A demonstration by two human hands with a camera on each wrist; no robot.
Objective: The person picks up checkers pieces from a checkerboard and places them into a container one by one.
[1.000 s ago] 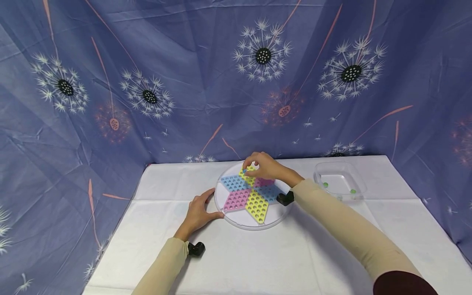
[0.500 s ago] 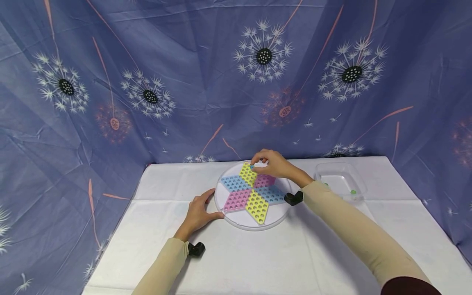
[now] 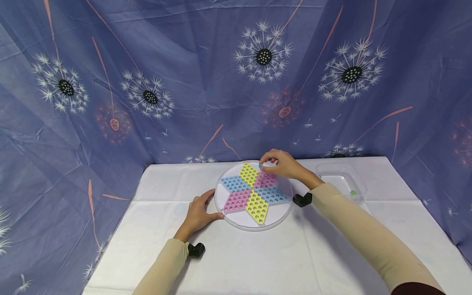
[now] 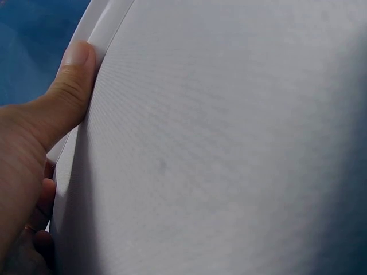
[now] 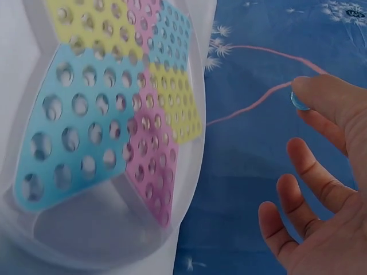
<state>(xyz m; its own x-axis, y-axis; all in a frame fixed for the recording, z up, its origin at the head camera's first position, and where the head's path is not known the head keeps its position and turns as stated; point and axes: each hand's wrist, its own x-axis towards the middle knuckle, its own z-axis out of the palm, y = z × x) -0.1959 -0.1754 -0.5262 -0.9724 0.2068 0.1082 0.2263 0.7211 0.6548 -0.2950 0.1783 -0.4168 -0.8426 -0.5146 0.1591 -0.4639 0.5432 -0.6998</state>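
Observation:
A round white Chinese checkers board point(image 3: 274, 216) lies on the table, with a star of yellow, pink and blue holed points. My left hand point(image 3: 198, 213) rests against its left rim, thumb and fingers spread apart. In the left wrist view, the thumb point(image 4: 71, 86) lies along the rim and the other fingers are partly hidden. Above the board's far right edge, my right hand point(image 3: 285, 164) pinches a small blue marble point(image 3: 260, 166) between thumb and forefinger. The right wrist view shows this marble point(image 5: 298, 102) mostly covered by the fingertips, the other fingers loosely bent.
A clear plastic box point(image 3: 359, 180) stands right of the board, beyond the right wrist. A green marble point(image 3: 353, 192) lies inside it. The white-covered table point(image 3: 250, 262) ends at a blue dandelion-print cloth point(image 3: 206, 102) behind.
My right hand has moved right with the blue marble, from over the far yellow point to beyond the far pink one. The left hand and board have stayed put.

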